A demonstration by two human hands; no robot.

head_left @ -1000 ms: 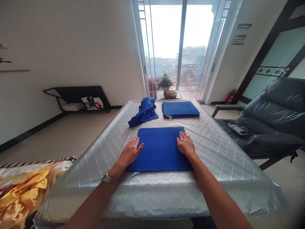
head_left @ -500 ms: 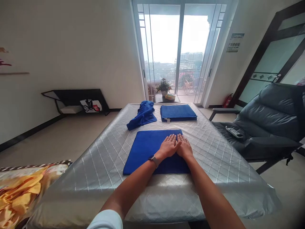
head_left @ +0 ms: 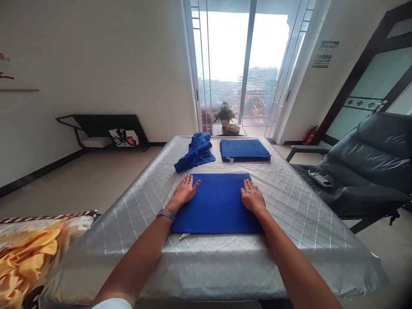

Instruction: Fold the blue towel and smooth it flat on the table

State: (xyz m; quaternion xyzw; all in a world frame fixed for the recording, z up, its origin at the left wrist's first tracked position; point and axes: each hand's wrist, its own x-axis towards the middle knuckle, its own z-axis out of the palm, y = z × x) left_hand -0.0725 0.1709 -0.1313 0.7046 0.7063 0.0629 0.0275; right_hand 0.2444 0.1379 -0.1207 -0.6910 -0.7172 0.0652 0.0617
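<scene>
A folded blue towel (head_left: 219, 204) lies flat on the silver quilted table cover (head_left: 299, 206) in front of me. My left hand (head_left: 185, 191) rests open and flat on the towel's far left corner. My right hand (head_left: 252, 196) lies open and flat on its right edge. Farther back sits a neat folded stack of blue towels (head_left: 243, 149), and to its left a crumpled blue towel (head_left: 195, 152).
A dark recliner chair (head_left: 363, 163) with a remote on its seat stands at the right. A patterned yellow cushion (head_left: 28, 253) is at the lower left. Beyond the table are a potted plant (head_left: 224, 113) and sliding glass doors.
My left hand has slid from beside my right hand across the towel to its left corner. The right hand has stayed on the right edge.
</scene>
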